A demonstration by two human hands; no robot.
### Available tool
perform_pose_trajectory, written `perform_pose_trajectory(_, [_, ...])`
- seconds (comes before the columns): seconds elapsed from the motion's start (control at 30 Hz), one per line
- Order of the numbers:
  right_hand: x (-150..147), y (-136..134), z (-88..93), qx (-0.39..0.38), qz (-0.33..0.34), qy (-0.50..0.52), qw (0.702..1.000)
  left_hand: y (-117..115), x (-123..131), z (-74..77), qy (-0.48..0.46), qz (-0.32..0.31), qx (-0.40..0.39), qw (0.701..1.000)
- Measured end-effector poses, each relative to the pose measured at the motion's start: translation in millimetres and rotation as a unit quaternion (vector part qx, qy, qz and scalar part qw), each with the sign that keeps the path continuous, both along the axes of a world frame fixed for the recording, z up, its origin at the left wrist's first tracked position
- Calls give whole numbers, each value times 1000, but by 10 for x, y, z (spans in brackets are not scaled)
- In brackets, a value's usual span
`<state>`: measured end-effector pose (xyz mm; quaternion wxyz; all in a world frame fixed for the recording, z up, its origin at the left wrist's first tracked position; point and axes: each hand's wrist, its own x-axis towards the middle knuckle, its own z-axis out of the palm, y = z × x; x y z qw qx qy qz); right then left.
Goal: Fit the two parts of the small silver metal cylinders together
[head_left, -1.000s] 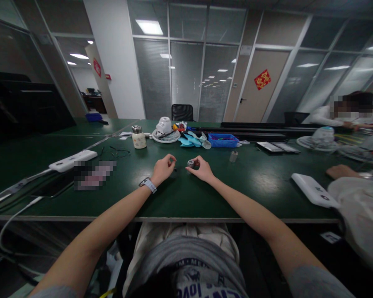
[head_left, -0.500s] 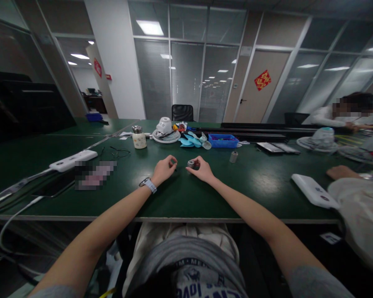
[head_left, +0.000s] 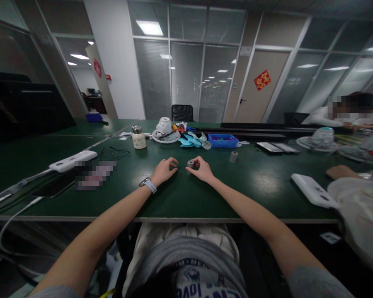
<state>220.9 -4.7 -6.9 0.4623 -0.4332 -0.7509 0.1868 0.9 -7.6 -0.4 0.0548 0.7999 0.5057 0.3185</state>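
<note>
My right hand (head_left: 202, 169) grips a small grey metal cylinder (head_left: 190, 164) between thumb and fingers at the tabletop. The cylinder's round top faces up, and part of its side is hidden by my fingers. To its left, my left hand (head_left: 165, 170) rests just above the table, fingers curved and apart, with nothing visible in it. A watch with a pale strap (head_left: 148, 184) is on my left wrist. A second, similar metal cylinder (head_left: 233, 157) stands upright on the green table (head_left: 186, 203), to the right of my right hand.
Behind my hands lie a white fan part (head_left: 165, 134), light-blue fan blades (head_left: 191, 140) and a blue tray (head_left: 223, 140). A cream jar (head_left: 139, 140) stands at left, near a white power strip (head_left: 73, 160). At right are a white power bank (head_left: 314, 190) and a co-worker's sleeve (head_left: 357, 194).
The fingers of my left hand have spread a little, from nearly pinched to apart. My right hand stays on the metal cylinder in the same place.
</note>
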Motion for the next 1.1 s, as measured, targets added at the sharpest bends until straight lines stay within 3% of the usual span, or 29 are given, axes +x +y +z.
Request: perform_pose_trajectory(1.1, [-3, -9, 3, -4, 2, 2, 1000, -36, 15, 24, -36, -15, -18, 999])
